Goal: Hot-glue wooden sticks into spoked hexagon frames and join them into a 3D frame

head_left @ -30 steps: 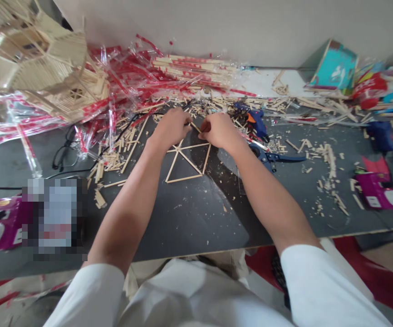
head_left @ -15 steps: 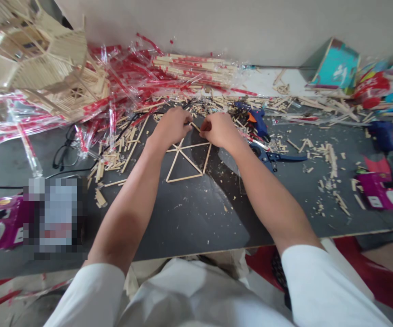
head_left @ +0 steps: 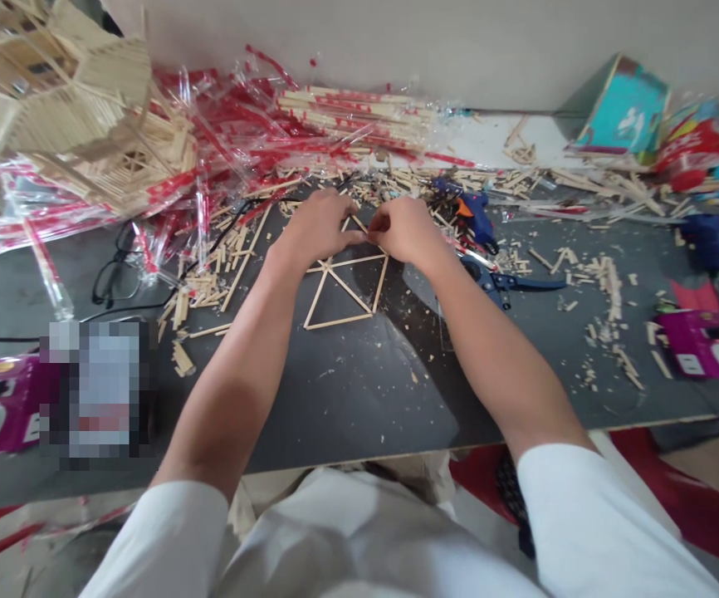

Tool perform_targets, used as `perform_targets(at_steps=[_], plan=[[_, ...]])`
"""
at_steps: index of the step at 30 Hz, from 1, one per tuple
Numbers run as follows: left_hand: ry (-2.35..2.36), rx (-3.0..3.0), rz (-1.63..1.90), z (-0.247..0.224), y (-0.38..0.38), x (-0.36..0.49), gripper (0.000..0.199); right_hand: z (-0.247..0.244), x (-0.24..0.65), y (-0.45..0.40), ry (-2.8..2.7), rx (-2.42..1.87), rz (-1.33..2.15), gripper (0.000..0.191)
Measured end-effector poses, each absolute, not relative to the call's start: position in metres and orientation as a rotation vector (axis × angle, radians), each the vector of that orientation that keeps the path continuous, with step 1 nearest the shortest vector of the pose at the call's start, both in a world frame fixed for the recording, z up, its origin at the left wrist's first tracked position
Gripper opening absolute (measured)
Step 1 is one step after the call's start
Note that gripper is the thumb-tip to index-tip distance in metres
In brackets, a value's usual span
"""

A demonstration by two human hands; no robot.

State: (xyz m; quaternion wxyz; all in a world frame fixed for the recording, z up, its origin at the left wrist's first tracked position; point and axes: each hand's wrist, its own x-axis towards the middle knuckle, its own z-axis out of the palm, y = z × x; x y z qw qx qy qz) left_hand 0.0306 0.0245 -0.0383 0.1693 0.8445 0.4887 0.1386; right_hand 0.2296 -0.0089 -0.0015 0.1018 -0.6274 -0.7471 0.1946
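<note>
A hexagon-like frame of thin wooden sticks (head_left: 348, 286) lies flat on the dark table, with spokes meeting near its middle. At its far side, my right hand (head_left: 404, 231) pinches one short wooden stick (head_left: 359, 222) by its near end, at the frame's far right corner. My left hand (head_left: 320, 226) reaches over the frame's left part and hides it. Its thumb stretches toward the right fingertips, with a gap between thumb and forefinger where sticks show. Whether the left thumb touches the stick is hard to tell.
Blue cutting pliers (head_left: 509, 283) and a blue glue gun (head_left: 476, 218) lie to the right. Stick offcuts (head_left: 210, 286) litter both sides. Bundled sticks (head_left: 347, 116) and red-clear wrappers (head_left: 222, 124) pile at the back. A large stick model (head_left: 85, 108) stands back left; purple boxes (head_left: 701, 345) flank the table.
My left thumb has stretched out to the right, toward the right fingertips, and the left fingers have parted. My right hand stays nearly in place; the view has shifted slightly.
</note>
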Motion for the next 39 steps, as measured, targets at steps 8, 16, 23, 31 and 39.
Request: perform_targets(at_steps=[8,16,23,31,39], plan=[[1.402,2.441,0.410,-0.038,0.009,0.040,0.061,-0.005,0.230,-0.008,-2.193,-1.854,0.544,0.015],[1.420,2.453,0.391,-0.033,0.004,0.042,0.057,-0.006,0.230,-0.008,-2.200,-1.849,0.522,0.014],[1.434,2.436,0.369,-0.033,0.004,0.043,0.060,-0.005,0.228,-0.008,-2.212,-1.850,0.536,0.013],[1.413,2.413,0.416,-0.042,0.022,0.031,0.038,0.011,0.233,-0.014,-2.232,-1.863,0.595,0.018],[1.442,2.354,0.413,-0.032,0.020,0.030,0.036,0.013,0.237,-0.019,-2.443,-1.764,0.663,0.011]])
